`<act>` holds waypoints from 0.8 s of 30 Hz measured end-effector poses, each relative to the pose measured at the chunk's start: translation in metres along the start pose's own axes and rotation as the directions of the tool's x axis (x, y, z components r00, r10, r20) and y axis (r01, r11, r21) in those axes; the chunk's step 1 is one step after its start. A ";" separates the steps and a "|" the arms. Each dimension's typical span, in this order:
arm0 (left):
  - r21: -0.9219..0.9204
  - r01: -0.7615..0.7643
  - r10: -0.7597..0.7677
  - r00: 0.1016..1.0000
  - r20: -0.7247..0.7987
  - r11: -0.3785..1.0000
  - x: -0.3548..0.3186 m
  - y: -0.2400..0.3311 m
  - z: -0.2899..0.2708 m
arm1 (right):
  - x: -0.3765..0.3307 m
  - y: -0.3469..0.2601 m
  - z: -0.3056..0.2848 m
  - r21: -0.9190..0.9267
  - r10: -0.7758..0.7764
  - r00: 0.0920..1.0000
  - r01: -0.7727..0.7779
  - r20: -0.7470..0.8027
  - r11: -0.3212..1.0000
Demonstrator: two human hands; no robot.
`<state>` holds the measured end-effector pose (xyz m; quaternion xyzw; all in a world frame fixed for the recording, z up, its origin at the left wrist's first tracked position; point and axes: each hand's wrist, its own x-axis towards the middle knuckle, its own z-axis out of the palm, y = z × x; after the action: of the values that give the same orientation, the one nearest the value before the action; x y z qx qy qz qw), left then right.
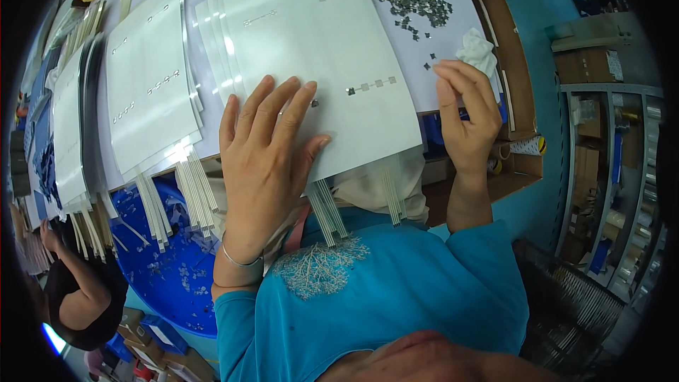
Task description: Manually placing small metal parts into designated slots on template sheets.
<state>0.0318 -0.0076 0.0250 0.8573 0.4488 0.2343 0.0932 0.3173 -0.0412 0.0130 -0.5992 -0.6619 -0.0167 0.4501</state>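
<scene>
My left hand (262, 148) lies flat with fingers spread on a white flexible sheet (283, 42), the top of a layered stack in front of me. Near its index finger a small dark metal piece (315, 103) sits on the sheet. Another small metal piece (351, 91) rests at the left end of a row of printed squares. Striped flat ribbon tails (327, 216) hang from the sheet's near edge. Over the table's right side, my right hand (470, 117) has thumb and index finger pinched together; whatever is between them is too small to make out.
Loose small metal pieces (414, 0) are heaped at the far right, beside a crumpled white tissue (477, 51). More sheet stacks (148, 78) lie to the left. A blue tub (163, 269) stands below the table edge. Another person's arm (81, 276) shows at far left.
</scene>
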 end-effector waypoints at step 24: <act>0.029 -0.085 0.085 0.996 0.008 0.996 0.013 0.024 0.019 | 0.023 0.009 -0.018 -0.131 -0.065 0.957 0.106 0.282 0.986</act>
<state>0.0645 -0.0097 0.0219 0.8777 0.4150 0.2285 0.0720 0.3378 -0.0313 0.0330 -0.5974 -0.7406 -0.0002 0.3074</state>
